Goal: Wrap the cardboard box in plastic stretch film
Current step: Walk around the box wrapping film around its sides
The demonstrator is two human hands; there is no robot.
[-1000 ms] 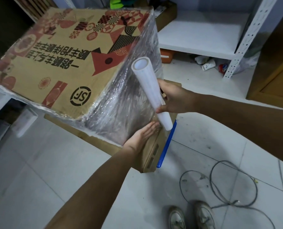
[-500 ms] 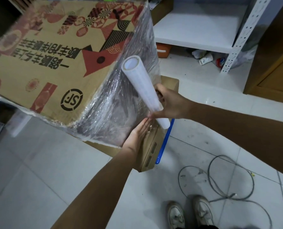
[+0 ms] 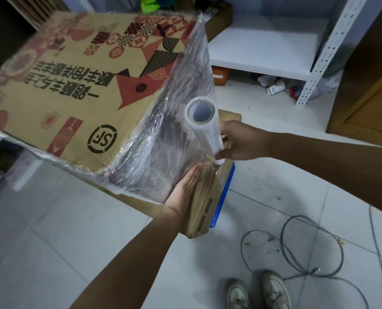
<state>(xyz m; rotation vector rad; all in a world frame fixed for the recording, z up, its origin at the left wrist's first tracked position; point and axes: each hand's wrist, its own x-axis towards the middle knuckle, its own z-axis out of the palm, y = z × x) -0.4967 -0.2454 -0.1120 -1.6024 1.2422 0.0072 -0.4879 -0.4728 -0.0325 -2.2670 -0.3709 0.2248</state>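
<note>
A large printed cardboard box [image 3: 78,94] with red patterns and an SF logo fills the upper left, tilted on a lower carton. Shiny stretch film [image 3: 163,141] covers its near side face. My right hand [image 3: 239,141] grips the lower part of a white stretch film roll [image 3: 204,126], which stands almost upright against the box's right corner. My left hand [image 3: 187,186] presses flat with straight fingers on the film at the box's bottom corner.
The lower brown carton [image 3: 201,210] sits on a blue-edged board [image 3: 222,197] on white floor tiles. A white metal shelf [image 3: 263,47] stands behind, with cups and litter under it. A wooden cabinet [image 3: 368,85] is at right. A cable loop [image 3: 297,253] lies by my shoes [image 3: 259,293].
The roll has tipped more upright and moved slightly down along the box's corner. My left hand stays pressed on the film. The view has shifted a little.
</note>
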